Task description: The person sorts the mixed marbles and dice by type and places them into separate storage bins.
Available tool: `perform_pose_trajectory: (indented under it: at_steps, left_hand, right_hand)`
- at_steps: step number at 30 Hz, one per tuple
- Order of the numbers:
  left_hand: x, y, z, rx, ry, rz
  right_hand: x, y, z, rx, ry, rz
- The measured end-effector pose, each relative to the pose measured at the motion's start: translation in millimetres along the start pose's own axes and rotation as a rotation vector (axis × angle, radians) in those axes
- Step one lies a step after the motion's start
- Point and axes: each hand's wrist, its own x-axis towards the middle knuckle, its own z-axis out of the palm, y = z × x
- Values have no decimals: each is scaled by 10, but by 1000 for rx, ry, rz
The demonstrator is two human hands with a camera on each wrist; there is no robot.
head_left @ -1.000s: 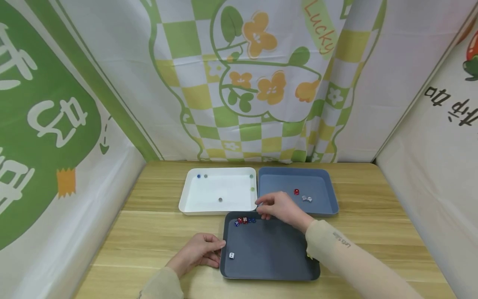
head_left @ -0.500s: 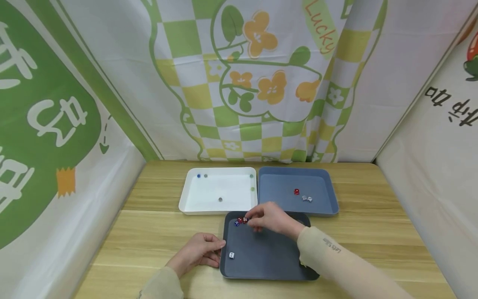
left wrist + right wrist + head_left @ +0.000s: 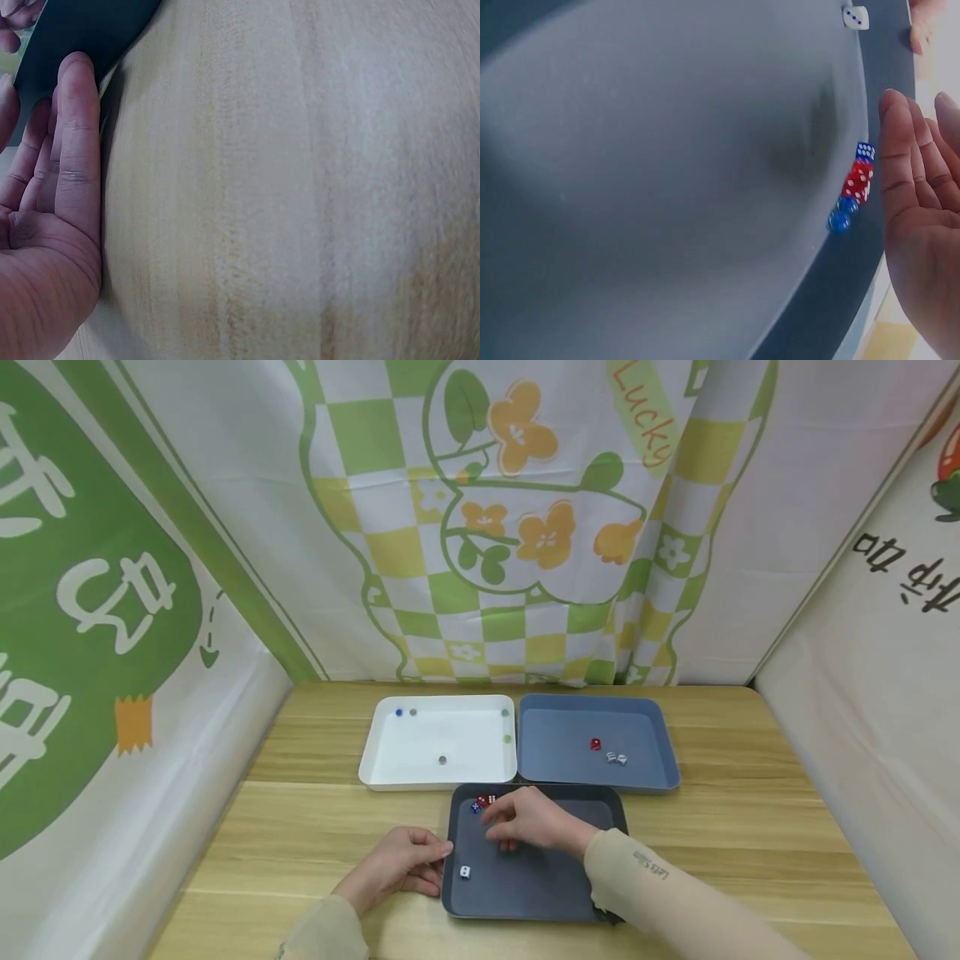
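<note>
My right hand (image 3: 528,818) hovers over the dark grey tray (image 3: 525,902), fingers loosely bent and holding nothing. In the right wrist view its fingers (image 3: 900,157) are fairly straight, with the thumb apart. Close by, along the tray's far left corner, sit a blue die (image 3: 476,807), red dice (image 3: 857,184) and round blue beads (image 3: 839,220). The head view hides the beads behind my right hand. A white die (image 3: 465,872) lies near the tray's left wall. My left hand (image 3: 405,864) holds that left side, thumb at the rim and fingers (image 3: 79,150) against the outside.
Behind the dark tray stand a white tray (image 3: 405,783) with several small beads and a blue tray (image 3: 600,703) holding a red die (image 3: 596,744) and white dice (image 3: 617,759). Something yellowish (image 3: 600,910) shows beside my right sleeve. A wooden table (image 3: 300,760) bears everything.
My right hand has moved from near the gap between the back trays, over the dark tray's far edge, leftward and nearer, covering the blue beads. The left hand stays put.
</note>
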Motion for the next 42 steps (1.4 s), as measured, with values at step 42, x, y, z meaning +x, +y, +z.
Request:
perform_pose_trajectory:
  at_steps: [42]
  left_hand:
    - [1,-6,4,-7,-3,10]
  right_hand:
    - [75,-77,369,-124,-230,1]
